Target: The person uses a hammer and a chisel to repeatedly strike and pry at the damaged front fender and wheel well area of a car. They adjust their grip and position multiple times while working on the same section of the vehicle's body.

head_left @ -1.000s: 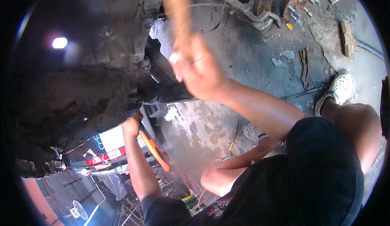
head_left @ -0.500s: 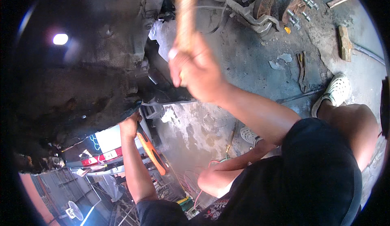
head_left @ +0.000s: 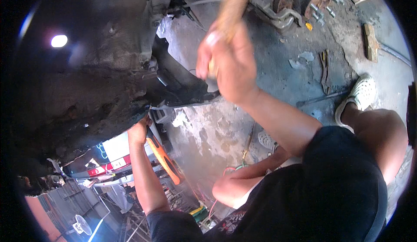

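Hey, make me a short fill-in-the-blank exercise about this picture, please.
The wooden handle is in the ____ hand.
The tool handle by the left hand is coloured ____.
In the picture, the pliers lie to the ____ of the hammer.

Missing words: right; orange; left.

Out from your black shirt (head_left: 312, 198), your right forearm (head_left: 282, 116) slants up and leftward, and your right hand (head_left: 236, 66), blurred, is well apart from the shirt, its fingers curled tightly. Your left forearm (head_left: 147, 176) rises nearly straight from the shirt's left side, the left hand (head_left: 137, 131) clenched, its fingertips lost in shadow. Your left knee (head_left: 226, 192) bends just beside the shirt's left edge, your right knee (head_left: 386, 131) at its upper right
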`<state>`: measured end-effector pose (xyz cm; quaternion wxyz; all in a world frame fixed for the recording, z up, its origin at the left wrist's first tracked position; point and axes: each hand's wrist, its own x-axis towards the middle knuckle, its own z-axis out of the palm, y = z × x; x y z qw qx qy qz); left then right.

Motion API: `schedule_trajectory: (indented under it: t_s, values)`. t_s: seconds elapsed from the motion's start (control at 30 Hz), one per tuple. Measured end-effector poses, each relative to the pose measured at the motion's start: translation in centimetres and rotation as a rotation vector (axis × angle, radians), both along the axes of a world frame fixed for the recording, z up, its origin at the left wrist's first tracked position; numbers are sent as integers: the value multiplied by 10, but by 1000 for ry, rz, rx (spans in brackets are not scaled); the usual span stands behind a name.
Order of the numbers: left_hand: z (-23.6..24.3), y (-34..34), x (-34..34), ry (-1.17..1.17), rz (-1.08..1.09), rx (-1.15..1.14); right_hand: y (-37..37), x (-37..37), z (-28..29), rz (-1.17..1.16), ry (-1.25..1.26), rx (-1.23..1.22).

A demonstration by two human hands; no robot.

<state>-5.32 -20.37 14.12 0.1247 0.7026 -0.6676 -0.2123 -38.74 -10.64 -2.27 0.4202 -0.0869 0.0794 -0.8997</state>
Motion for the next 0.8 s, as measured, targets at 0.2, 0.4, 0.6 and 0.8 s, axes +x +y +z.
schedule_trajectory:
  t_s: [0.2,0.4,0.6,0.8]
  values:
    - [5,-3,-30,-139,-90,11,-5,147,-29,568,811,205]
    - [4,20,-24,37,13,-8,-2,5,22,240,162,165]
    - [0,6,-24,120,-18,-4,-14,144,-32,729,1016,286]
    - [14,19,-18,-123,54,-45,-5,31,1,402,240,148]
